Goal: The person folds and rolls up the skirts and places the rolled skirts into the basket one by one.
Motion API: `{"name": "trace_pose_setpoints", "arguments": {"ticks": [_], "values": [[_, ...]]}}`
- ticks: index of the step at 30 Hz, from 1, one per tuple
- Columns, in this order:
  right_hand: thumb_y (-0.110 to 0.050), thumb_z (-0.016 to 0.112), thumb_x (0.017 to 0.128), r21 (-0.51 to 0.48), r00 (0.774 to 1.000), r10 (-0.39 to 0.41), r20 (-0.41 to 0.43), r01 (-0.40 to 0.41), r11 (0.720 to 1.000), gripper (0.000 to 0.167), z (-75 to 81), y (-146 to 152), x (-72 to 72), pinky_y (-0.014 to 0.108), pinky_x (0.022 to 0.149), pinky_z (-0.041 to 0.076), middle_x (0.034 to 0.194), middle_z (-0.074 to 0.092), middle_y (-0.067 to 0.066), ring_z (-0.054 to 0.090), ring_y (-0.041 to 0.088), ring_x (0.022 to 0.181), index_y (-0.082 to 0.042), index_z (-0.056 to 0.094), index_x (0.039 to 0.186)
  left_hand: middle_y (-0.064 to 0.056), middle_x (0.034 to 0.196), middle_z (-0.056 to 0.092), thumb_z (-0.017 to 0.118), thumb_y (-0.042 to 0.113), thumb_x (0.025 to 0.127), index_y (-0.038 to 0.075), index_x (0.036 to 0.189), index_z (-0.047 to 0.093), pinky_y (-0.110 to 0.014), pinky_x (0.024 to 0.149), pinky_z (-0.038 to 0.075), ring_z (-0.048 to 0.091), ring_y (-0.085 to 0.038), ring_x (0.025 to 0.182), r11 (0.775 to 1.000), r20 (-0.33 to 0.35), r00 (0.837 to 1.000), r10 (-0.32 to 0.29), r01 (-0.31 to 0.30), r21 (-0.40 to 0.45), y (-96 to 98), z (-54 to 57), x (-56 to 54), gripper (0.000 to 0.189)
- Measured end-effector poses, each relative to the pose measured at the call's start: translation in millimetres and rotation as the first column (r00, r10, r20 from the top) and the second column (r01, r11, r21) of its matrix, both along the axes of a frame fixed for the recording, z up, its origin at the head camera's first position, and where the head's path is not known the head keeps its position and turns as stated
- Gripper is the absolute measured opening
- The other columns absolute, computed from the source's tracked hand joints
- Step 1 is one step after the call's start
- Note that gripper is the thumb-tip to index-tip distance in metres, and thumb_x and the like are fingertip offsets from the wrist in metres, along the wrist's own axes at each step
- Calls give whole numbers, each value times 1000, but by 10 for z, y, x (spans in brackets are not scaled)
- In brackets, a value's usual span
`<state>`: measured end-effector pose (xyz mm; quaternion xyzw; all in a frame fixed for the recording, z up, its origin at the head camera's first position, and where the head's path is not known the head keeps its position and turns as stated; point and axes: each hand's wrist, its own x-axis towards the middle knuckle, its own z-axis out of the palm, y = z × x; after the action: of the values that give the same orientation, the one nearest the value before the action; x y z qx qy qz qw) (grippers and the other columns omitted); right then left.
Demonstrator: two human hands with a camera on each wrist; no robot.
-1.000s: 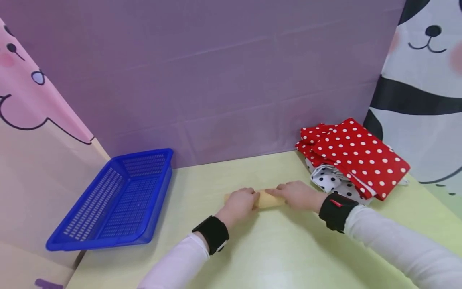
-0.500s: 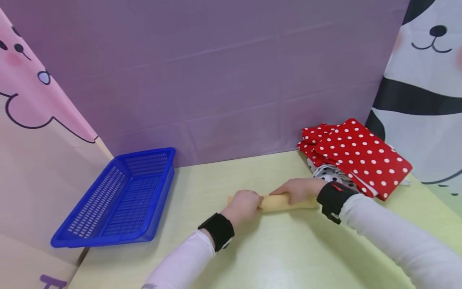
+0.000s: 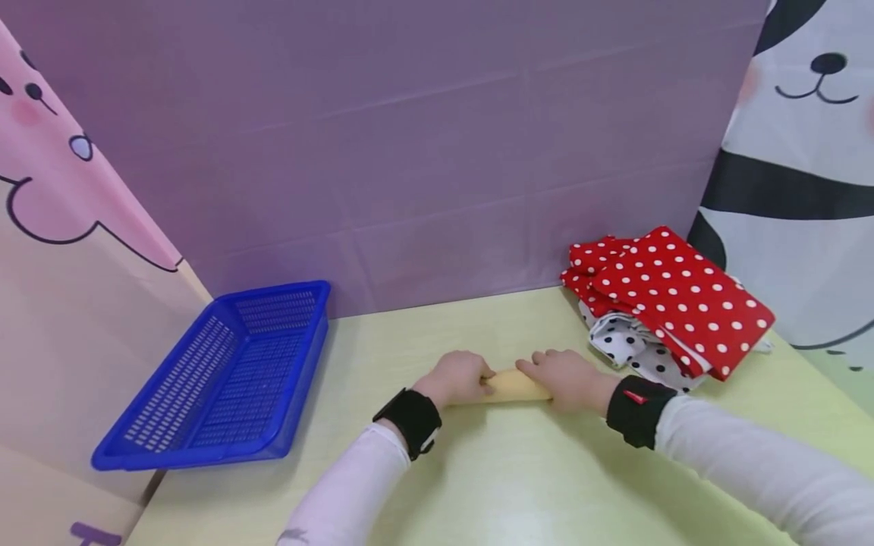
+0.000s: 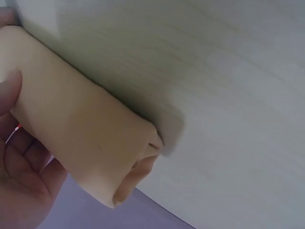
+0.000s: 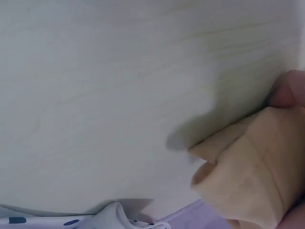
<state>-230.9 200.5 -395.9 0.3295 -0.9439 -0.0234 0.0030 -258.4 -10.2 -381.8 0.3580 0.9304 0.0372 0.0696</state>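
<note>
A rolled-up pale yellow cloth [image 3: 517,387] lies crosswise on the table, its middle bare between both hands. My left hand [image 3: 459,377] grips the roll's left part, thumb and fingers around it. At the other part my right hand [image 3: 568,381] holds it, fingers over the top. Seen from the left wrist, the cloth roll [image 4: 81,114] looks smooth and tubular, with a loose, folded opening at its end. The right wrist view shows the other end of the roll [image 5: 243,171], where cloth edges overlap in a small hollow.
Left on the table stands a blue plastic basket [image 3: 283,425] with perforated sides. Folded red polka-dot cloth [image 3: 690,292] lies at the back right, over a white cloth with black dots [image 3: 617,341]. A purple backdrop [image 3: 437,167] rises behind the table.
My right hand has shifted along the roll to grip it farther right, after reaching nearer its middle. My left hand keeps its hold, and the roll's left end is now hidden.
</note>
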Motion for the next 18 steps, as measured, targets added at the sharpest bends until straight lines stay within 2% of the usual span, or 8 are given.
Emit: {"name": "trace_pose_setpoints", "arguments": {"ticks": [5,7,9,12,15,18], "values": [[-11,79,65,-26,1000,3,17,-2,1000,49,-15,-6,-56,39,63,49,80,57,5,54,20,68,-8,54,107,2,112,69,65,32,89,16,117,69,-24,89,48,63,-13,102,999,93,995,46,-48,21,-9,-5,-4,32],[-10,79,64,-44,1000,22,17,-21,999,45,-18,2,-81,38,62,48,76,58,3,54,19,65,-9,56,102,2,108,70,65,33,89,14,113,70,-25,87,48,64,-13,99,999,84,996,39,-40,6,-1,-34,29,31],[-10,79,63,-58,999,37,26,-36,998,42,-15,7,-99,38,62,48,74,58,2,54,18,64,-9,57,98,1,101,70,65,34,89,11,106,69,-25,81,50,64,-14,92,1000,43,999,21,-20,-24,21,-78,82,30],[-10,79,63,-56,997,26,71,-22,998,41,-5,7,-130,40,68,49,77,61,2,56,19,68,-9,59,98,-2,96,65,65,38,88,9,104,61,-28,75,50,61,-16,88,994,-78,997,-16,8,-106,67,-156,181,33],[-9,80,62,-43,991,-7,134,13,999,43,7,-4,-172,41,74,49,82,63,2,57,19,72,-9,61,101,-5,101,61,66,38,87,8,113,53,-32,78,51,59,-19,94,987,-167,986,-9,-17,-158,107,-209,241,42],[-10,81,60,-45,975,-30,221,41,998,43,26,-24,-216,39,74,47,81,62,-1,55,17,73,-11,62,98,-6,106,60,65,33,88,11,124,45,-35,80,51,59,-20,97,984,-204,979,-8,-29,-177,125,-235,254,46]]}}
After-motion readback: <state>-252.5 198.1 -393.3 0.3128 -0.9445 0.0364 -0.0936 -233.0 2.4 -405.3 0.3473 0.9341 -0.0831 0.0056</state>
